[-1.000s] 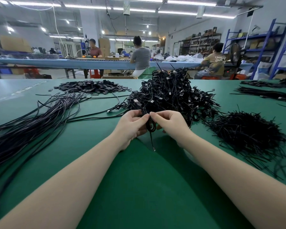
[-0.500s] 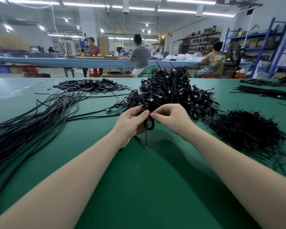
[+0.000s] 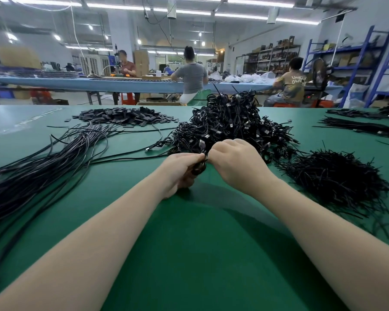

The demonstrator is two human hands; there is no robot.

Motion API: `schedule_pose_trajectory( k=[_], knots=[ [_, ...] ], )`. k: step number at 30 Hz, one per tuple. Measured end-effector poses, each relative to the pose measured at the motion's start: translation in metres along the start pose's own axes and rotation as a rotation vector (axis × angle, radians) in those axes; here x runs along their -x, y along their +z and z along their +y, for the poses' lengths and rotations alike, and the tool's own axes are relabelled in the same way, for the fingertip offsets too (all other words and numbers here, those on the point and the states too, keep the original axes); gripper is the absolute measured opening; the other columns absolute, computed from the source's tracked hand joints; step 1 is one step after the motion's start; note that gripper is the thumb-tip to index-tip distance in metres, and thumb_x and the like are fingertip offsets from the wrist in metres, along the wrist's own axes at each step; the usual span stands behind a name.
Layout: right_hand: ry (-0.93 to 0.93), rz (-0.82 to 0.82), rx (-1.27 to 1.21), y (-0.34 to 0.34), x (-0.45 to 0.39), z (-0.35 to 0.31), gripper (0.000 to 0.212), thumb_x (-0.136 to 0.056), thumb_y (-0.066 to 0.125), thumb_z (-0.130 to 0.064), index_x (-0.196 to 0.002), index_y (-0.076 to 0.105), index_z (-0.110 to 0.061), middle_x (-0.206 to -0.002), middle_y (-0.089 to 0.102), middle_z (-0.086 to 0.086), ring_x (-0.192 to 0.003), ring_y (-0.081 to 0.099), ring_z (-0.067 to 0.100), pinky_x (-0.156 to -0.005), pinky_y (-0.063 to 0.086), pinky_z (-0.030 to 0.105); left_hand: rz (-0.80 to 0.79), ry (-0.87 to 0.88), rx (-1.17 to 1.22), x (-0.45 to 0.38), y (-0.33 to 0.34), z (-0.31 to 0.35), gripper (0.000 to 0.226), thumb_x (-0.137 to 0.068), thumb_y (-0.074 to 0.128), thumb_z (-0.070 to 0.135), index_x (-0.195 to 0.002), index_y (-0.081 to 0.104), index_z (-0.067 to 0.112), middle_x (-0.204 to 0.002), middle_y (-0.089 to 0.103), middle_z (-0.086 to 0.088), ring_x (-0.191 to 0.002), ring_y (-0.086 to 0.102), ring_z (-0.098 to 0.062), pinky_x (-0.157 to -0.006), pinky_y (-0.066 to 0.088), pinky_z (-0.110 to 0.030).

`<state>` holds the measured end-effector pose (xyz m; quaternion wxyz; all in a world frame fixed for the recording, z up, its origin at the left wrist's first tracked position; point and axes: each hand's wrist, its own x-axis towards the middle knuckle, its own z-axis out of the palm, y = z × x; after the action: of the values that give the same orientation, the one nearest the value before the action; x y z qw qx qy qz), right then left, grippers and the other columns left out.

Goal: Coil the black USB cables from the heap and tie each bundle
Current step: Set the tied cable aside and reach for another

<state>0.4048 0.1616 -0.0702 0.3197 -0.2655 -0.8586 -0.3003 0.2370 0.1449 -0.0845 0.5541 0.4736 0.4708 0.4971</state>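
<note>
A small coiled black USB cable bundle (image 3: 199,168) sits between my two hands just above the green table. My left hand (image 3: 180,170) grips the coil from the left. My right hand (image 3: 231,162) is curled at the coil's top and pinches its tie, though the fingertips are hidden. Right behind my hands rises a tall heap of coiled black cables (image 3: 231,124). A long sheaf of loose uncoiled black cables (image 3: 43,169) lies spread out on the left.
A mound of black twist ties (image 3: 337,178) lies at the right. A pile of flat black pieces (image 3: 126,116) sits at the back left. More cable bunches (image 3: 357,126) lie far right. The green table (image 3: 200,254) stretches toward me. People work at a blue bench behind.
Both hands moved farther from me, toward the heap, with the bundle. The tie end that hung down below the coil is no longer visible; my right hand has turned over the coil's top.
</note>
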Motion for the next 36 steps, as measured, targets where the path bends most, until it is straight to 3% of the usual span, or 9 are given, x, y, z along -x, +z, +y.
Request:
schedule_pose_trajectory(
  k=[5,12,17,19,22,27,31,33,36],
  knots=[
    [-0.159,0.175,0.148,0.004,0.004,-0.007,0.013,-0.082,0.064,-0.001,-0.073,0.065,-0.011,-0.075,0.064,0.003,-0.063,0.059,0.024,-0.056,0.047,0.034,-0.159,-0.172,0.103,0.003,-0.016,0.007,0.043,-0.092,0.057,0.028,-0.051,0.065,0.02,-0.051,0.046,0.007,-0.037,0.035,-0.002,-0.034,0.027,-0.013],
    [0.096,0.21,0.083,-0.027,-0.053,0.014,0.015,-0.093,0.056,-0.017,-0.082,0.064,-0.01,-0.078,0.063,0.004,-0.066,0.056,0.023,-0.064,0.044,0.035,0.07,-0.056,0.274,-0.002,-0.004,0.002,0.022,-0.098,0.052,0.032,-0.096,0.066,0.016,-0.058,0.059,0.004,-0.045,0.056,-0.008,-0.044,0.043,-0.018],
    [0.712,-0.488,0.298,-0.038,-0.12,0.083,0.036,-0.098,0.045,-0.016,-0.132,0.046,-0.003,-0.094,0.053,0.009,-0.089,0.058,0.031,-0.073,0.045,0.036,0.046,-0.001,0.132,-0.004,-0.006,-0.003,0.016,-0.098,0.054,0.019,-0.097,0.069,0.014,-0.062,0.063,0.004,-0.052,0.06,-0.008,-0.046,0.047,-0.018],
    [0.644,-0.849,0.2,-0.031,-0.12,0.075,0.042,-0.097,0.047,-0.019,-0.135,0.045,-0.001,-0.113,0.056,0.013,-0.106,0.057,0.032,-0.089,0.05,0.041,0.036,0.01,0.124,-0.006,-0.006,-0.004,0.018,-0.1,0.051,0.018,-0.098,0.069,0.014,-0.062,0.064,0.004,-0.052,0.06,-0.008,-0.046,0.047,-0.018],
    [0.514,-1.021,0.029,-0.001,-0.082,0.027,0.048,-0.097,0.045,-0.04,-0.131,0.054,-0.008,-0.127,0.058,0.01,-0.114,0.056,0.028,-0.097,0.048,0.036,0.125,0.015,0.046,-0.013,0.0,-0.008,0.016,-0.1,0.048,0.016,-0.099,0.063,0.014,-0.063,0.061,0.0,-0.047,0.057,-0.008,-0.043,0.046,-0.018],
    [0.667,-0.619,-0.146,0.029,0.003,-0.04,0.034,-0.095,0.039,-0.043,-0.115,0.062,-0.027,-0.117,0.06,0.002,-0.112,0.055,0.028,-0.086,0.044,0.036,0.285,0.042,-0.364,-0.022,0.003,-0.009,0.018,-0.093,0.047,0.018,-0.111,0.053,0.017,-0.078,0.061,-0.005,-0.06,0.059,-0.019,-0.05,0.047,-0.025],
    [0.706,-0.52,-0.26,0.027,0.008,-0.035,0.031,-0.094,0.044,-0.036,-0.114,0.066,-0.027,-0.119,0.063,-0.002,-0.108,0.057,0.023,-0.086,0.048,0.034,0.392,0.136,-1.421,-0.017,-0.074,0.025,0.031,-0.092,0.044,0.022,-0.119,0.058,0.025,-0.12,0.058,-0.007,-0.104,0.059,-0.026,-0.087,0.05,-0.036],
    [0.715,-0.497,-0.296,0.028,0.007,-0.034,0.03,-0.094,0.046,-0.036,-0.112,0.067,-0.025,-0.116,0.063,-0.002,-0.106,0.057,0.022,-0.086,0.049,0.035,0.504,0.01,-1.868,-0.004,-0.14,0.043,0.03,-0.089,0.043,0.018,-0.115,0.056,0.025,-0.118,0.054,-0.005,-0.103,0.058,-0.027,-0.082,0.049,-0.04],
    [0.712,-0.469,-0.313,0.03,0.008,-0.034,0.031,-0.093,0.048,-0.042,-0.11,0.068,-0.025,-0.112,0.062,-0.001,-0.105,0.056,0.023,-0.083,0.05,0.035,0.672,-0.242,-1.916,0.023,-0.253,0.055,0.029,-0.086,0.048,0.015,-0.114,0.054,0.019,-0.104,0.059,-0.008,-0.091,0.061,-0.027,-0.078,0.053,-0.037]
  ],
)
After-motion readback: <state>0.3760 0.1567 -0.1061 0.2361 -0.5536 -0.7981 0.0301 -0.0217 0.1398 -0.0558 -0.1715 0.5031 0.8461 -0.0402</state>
